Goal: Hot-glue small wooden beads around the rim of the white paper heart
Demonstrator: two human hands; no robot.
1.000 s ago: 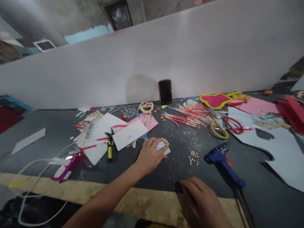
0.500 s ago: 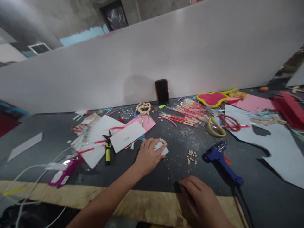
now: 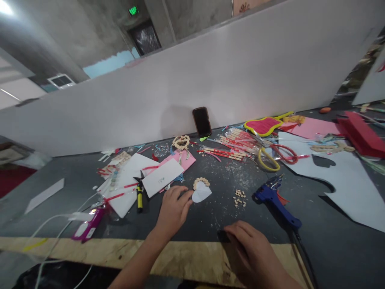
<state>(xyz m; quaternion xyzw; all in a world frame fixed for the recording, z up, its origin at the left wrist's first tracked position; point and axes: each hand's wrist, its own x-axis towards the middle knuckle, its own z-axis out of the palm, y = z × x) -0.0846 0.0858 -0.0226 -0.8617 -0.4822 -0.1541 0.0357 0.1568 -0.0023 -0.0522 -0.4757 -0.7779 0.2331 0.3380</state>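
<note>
My left hand (image 3: 173,206) is at the left edge of a small white heart-shaped piece of card (image 3: 202,193), thumb and forefinger closed on its rim. A curved row of small beige beads (image 3: 201,183) lines the heart's far edge. My right hand (image 3: 251,247) rests at the near edge of the dark tabletop, fingers drawn together. Something dark, perhaps only a shadow, shows at its fingertips. A loose pile of beige beads (image 3: 240,198) lies beyond the right hand. Right of that pile lies a blue glue gun (image 3: 277,202).
Yellow-handled pliers (image 3: 139,196) and white cards (image 3: 162,176) lie left. Red-and-yellow-handled scissors (image 3: 276,156), wrapped sticks (image 3: 231,146) and a cut white sheet (image 3: 345,180) spread right. A phone (image 3: 202,121) leans on the white partition (image 3: 240,72). A purple power strip (image 3: 88,225) has trailing cables.
My left hand has drawn back leftward from over the white heart, leaving more of it and its bead row uncovered. My right hand has hardly moved. The head view has shifted slightly.
</note>
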